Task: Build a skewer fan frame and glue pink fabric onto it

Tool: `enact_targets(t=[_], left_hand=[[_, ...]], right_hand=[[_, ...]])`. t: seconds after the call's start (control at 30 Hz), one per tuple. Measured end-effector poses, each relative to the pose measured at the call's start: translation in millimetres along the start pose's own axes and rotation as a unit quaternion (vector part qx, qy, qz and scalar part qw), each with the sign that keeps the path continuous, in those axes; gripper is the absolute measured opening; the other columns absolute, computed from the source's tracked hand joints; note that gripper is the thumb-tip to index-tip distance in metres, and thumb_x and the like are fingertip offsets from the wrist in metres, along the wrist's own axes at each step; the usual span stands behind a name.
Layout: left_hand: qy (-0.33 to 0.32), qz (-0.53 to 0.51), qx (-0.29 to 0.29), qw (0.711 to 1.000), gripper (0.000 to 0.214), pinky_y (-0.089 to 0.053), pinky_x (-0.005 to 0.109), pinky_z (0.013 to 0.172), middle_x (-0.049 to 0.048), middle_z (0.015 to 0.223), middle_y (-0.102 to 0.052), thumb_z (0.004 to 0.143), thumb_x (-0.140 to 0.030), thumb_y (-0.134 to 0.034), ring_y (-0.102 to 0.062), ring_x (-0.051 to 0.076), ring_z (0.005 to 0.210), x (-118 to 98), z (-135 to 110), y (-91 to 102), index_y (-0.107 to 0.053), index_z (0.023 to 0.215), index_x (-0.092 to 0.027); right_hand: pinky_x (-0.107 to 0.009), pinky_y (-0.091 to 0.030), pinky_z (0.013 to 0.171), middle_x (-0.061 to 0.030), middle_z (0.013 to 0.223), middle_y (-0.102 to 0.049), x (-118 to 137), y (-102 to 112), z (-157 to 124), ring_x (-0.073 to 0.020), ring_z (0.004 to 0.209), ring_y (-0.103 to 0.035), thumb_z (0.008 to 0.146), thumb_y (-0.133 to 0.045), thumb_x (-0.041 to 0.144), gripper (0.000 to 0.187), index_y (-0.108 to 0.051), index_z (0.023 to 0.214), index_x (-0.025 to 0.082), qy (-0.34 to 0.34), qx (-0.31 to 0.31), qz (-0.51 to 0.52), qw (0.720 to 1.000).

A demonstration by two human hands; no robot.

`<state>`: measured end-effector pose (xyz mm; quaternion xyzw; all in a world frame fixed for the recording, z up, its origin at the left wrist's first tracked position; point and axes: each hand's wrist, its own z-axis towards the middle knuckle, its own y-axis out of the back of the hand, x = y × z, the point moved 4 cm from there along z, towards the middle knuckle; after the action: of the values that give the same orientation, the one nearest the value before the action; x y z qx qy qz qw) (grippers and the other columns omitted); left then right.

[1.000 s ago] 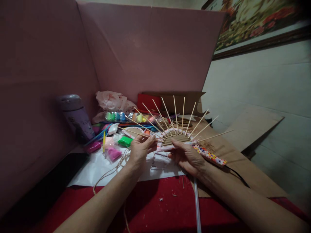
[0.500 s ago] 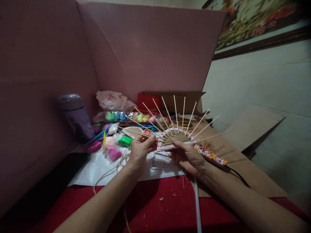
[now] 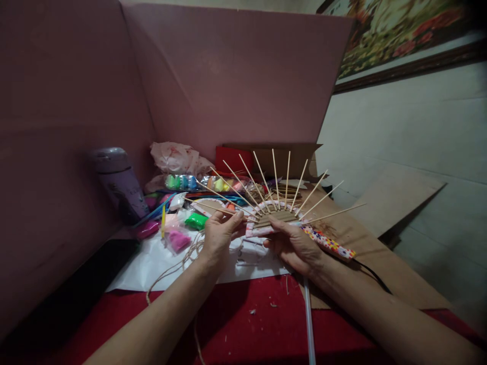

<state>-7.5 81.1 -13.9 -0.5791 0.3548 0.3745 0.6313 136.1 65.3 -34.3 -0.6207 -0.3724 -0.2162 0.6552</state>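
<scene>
My right hand grips the underside of a cardboard base from which several thin wooden skewers fan out upward. My left hand pinches at the base's left edge, thumb and fingers closed near the leftmost skewer; beige twine trails from under that hand down across the white paper. What the fingertips pinch is too small to make out. A strip of patterned paper with coloured dots sticks out to the right of my right hand.
A purple tumbler stands at the left by the pink board wall. Packets of coloured clay and a crumpled plastic bag lie behind the hands. Brown cardboard covers the right, red cloth the front. A white tube lies there.
</scene>
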Motion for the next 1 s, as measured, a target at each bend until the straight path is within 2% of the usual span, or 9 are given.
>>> enact_targets(t=[1.0], left_hand=[[0.002,-0.003,0.001,1.000,0.024,-0.049,0.028,0.059,0.0018,0.062,-0.064,0.058,-0.026,-0.071,-0.062,0.013,0.057,0.2,0.3,0.1,-0.053,0.068,-0.014]], right_hand=[[-0.021,-0.049,0.051,-0.0027,0.064,-0.065,1.9,-6.1,-3.4,-0.0114,0.059,-0.060,0.071,-0.062,0.020,0.009,-0.060,0.065,0.013,-0.010,0.012,-0.001,1.000]])
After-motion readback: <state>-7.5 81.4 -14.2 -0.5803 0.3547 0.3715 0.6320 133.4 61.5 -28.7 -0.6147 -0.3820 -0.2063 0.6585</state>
